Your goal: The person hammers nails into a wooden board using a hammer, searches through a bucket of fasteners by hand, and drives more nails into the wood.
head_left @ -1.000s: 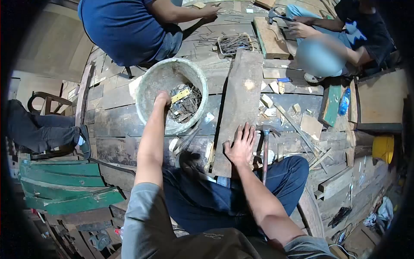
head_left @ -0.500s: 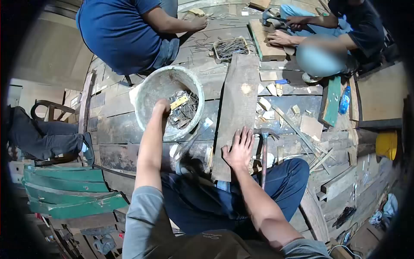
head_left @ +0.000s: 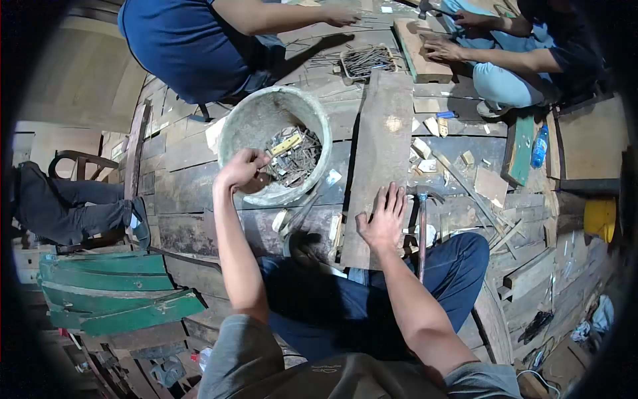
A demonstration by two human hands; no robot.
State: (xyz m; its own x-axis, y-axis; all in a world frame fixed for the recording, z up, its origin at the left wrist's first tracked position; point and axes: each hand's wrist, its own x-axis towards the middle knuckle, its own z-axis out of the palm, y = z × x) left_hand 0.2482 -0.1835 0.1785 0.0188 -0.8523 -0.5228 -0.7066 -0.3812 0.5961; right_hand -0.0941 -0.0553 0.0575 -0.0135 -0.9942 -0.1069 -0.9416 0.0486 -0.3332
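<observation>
My left hand (head_left: 244,169) is over the near left rim of a round, pale, stained bucket (head_left: 318,179). Its fingers are bent together, and what they hold, if anything, is too small to name. Inside the bucket lie dark metal scraps (head_left: 302,159) and a yellow piece (head_left: 286,144). My right hand (head_left: 384,221) lies flat with fingers spread on the near part of a long wooden board (head_left: 385,133). Beside that hand, to the right, a claw hammer (head_left: 423,226) rests with its head on the far side.
A basket of nails (head_left: 369,61) stands beyond the board. One person in blue (head_left: 193,46) sits at the upper left; another (head_left: 525,53) holds a hammer at the upper right. Green planks (head_left: 109,272) lie at the left, wood offcuts (head_left: 425,165) at the right.
My left hand has risen from inside the bucket to its near rim. My right hand stays on the board. The person in blue has stretched an arm to the right.
</observation>
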